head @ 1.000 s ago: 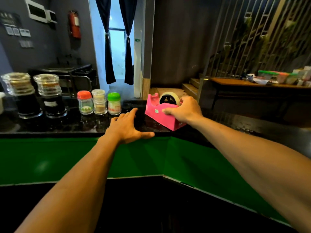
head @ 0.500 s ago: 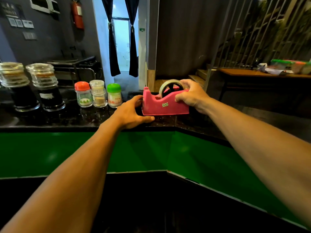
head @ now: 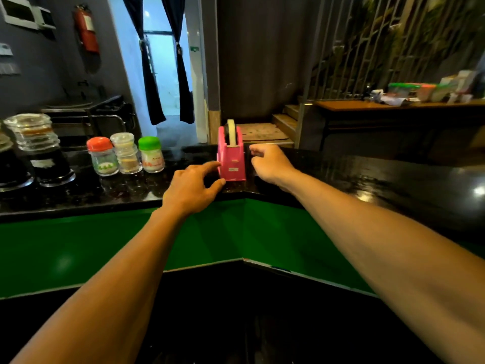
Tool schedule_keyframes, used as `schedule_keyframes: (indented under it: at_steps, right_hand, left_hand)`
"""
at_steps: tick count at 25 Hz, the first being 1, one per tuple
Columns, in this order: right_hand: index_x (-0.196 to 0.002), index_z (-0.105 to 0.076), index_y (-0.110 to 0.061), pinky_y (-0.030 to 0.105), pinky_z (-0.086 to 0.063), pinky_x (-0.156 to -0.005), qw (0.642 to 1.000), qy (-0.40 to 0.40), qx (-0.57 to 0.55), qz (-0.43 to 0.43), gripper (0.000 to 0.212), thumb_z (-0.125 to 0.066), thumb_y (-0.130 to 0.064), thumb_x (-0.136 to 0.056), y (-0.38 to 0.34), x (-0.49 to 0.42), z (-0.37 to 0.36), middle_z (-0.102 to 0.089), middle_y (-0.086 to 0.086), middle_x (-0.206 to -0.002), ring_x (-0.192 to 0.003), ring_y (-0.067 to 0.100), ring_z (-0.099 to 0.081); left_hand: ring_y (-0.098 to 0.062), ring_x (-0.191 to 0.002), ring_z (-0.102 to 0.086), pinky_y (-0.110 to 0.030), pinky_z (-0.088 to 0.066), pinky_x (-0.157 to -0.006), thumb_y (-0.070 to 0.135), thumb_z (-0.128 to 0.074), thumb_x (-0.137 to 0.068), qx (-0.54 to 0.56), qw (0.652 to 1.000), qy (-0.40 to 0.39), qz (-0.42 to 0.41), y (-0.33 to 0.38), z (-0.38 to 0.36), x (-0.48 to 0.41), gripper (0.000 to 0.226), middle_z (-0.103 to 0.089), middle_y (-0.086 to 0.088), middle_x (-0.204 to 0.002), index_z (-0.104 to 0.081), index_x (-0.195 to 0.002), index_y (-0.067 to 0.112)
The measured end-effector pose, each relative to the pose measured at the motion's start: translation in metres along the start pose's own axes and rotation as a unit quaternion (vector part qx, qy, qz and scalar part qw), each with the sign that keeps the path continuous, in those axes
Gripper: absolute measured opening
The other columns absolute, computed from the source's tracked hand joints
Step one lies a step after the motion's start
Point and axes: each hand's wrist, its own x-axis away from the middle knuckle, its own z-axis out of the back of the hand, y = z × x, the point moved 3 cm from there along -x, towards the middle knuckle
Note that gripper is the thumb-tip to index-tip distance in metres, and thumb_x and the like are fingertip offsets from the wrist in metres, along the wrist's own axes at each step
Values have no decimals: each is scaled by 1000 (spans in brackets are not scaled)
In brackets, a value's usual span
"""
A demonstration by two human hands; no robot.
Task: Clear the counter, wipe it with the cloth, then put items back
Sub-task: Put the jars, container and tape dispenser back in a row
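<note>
Your left hand (head: 193,186) and right hand (head: 270,164), both released, flank the pink tape dispenser (head: 231,156) on the black counter (head: 367,174); square it gently, clear of the edge.

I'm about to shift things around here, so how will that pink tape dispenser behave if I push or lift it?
The pink tape dispenser looks like rigid plastic, so it should stay stiff. It stands narrow end toward you on the glossy counter, so it probably slides easily, and a sideways push up high might tip it. The tape roll sits in an open slot and could lift out.
</note>
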Motion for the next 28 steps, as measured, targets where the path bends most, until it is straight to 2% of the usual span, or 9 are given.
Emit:
schedule_keyframes:
  at_steps: [2,4,6,10,15,19,22,26,28]
  right_hand:
    - [-134,-56,-11,26,-40,-103,999,24,31,-16,46,-50,-6,-89,7,25,31,-59,6,-133,-124,18,-53]
    - [-130,-59,-11,23,-42,-96,998,45,46,-18,43,-53,-7,-88,16,52,68,-61,5,-128,-118,16,-56]
    - [-122,-64,-12,22,-45,-89,994,83,70,-23,36,-56,-9,-87,39,90,114,-65,4,-118,-109,16,-61]
    - [-109,-68,-15,26,-51,-76,982,140,112,-59,23,-57,-9,-90,100,181,188,-66,4,-107,-91,15,-63]
    - [-100,-69,-12,28,-49,-80,962,210,170,-40,18,-59,-8,-86,159,288,241,-63,4,-102,-88,14,-59]
    - [-109,-67,-15,38,-51,-90,953,117,218,-176,23,-63,-17,-87,243,351,250,-64,7,-112,-102,25,-61]
    - [-126,-60,-16,35,-50,-91,940,57,222,-254,41,-67,-24,-87,296,381,240,-59,9,-125,-113,28,-57]
    - [-145,-39,-17,41,-47,-98,916,-60,258,-302,72,-72,-37,-84,363,402,216,-43,12,-140,-128,32,-44]
    - [-145,-37,-17,44,-47,-97,913,-87,262,-302,76,-74,-36,-82,384,405,205,-40,12,-141,-128,33,-43]
  left_hand:
    - [-28,-115,-57,-47,-44,-98,44,-63,-79,23,994,104,1,19,2,12,53,-64,-5,-120,-55,-127,22]
    - [-32,-120,-50,-44,-38,-99,34,-67,-77,29,980,196,-1,42,3,31,56,-59,-11,-124,-54,-126,13]
    - [-31,-131,-41,-43,-30,-105,33,-65,-77,18,978,207,-25,82,-8,54,62,-50,-12,-135,-48,-132,10]
    - [-31,-136,-37,-44,-28,-109,32,-67,-75,16,989,94,-111,165,-60,91,69,-43,-11,-146,-44,-137,11]
    - [-31,-139,-31,-46,-25,-111,28,-73,-75,36,991,-65,-115,253,-130,141,79,-36,-11,-150,-37,-144,12]
    - [-29,-142,-26,-47,-23,-114,33,-68,-82,34,983,-151,-102,306,-187,182,80,-30,-10,-154,-28,-148,13]
    - [-29,-142,-25,-48,-24,-114,36,-66,-83,34,979,-186,-71,330,-227,203,80,-30,-10,-154,-26,-149,14]
    - [-27,-140,-28,-46,-25,-113,36,-68,-81,46,977,-208,-27,351,-279,233,80,-33,-8,-152,-28,-147,16]
    - [-26,-141,-27,-46,-24,-115,35,-69,-81,49,976,-213,-9,355,-298,250,80,-32,-6,-153,-28,-147,17]
